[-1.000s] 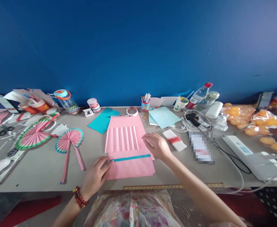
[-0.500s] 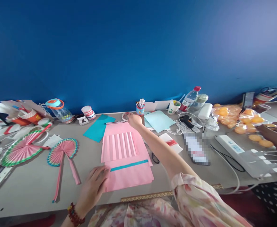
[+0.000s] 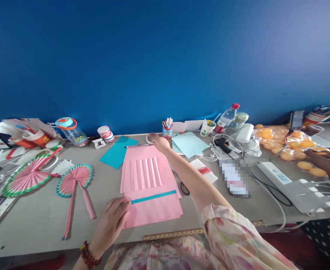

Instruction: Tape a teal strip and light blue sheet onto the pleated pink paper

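My right hand [image 3: 161, 144] reaches to the far side of the table, its fingers closed on a pale roll of tape [image 3: 151, 138]. My left hand [image 3: 113, 217] lies with bent, loosely spread fingers on the left edge of a pink paper sheet [image 3: 156, 212]. A narrow blue paper strip [image 3: 153, 197] crosses that sheet near its top, its left end by my fingertips. Behind it are more pink paper [image 3: 169, 168] and a pleated pink piece [image 3: 148, 172]. A pen [image 3: 138, 146] rests along the far edge of the pink paper.
Two pleated paper fans [image 3: 75, 180] lie at left. Blue sheets [image 3: 118, 152], a pencil cup [image 3: 167, 131] and a plastic bottle [image 3: 226, 118] stand or lie at the back. Right are a phone [image 3: 234, 178], a power strip [image 3: 277, 176], orange balls [image 3: 294, 144] and another person's hand [image 3: 326, 161].
The view has shifted very slightly. My hands stay almost where they were, the right at the tape roll and the left on the pink paper.
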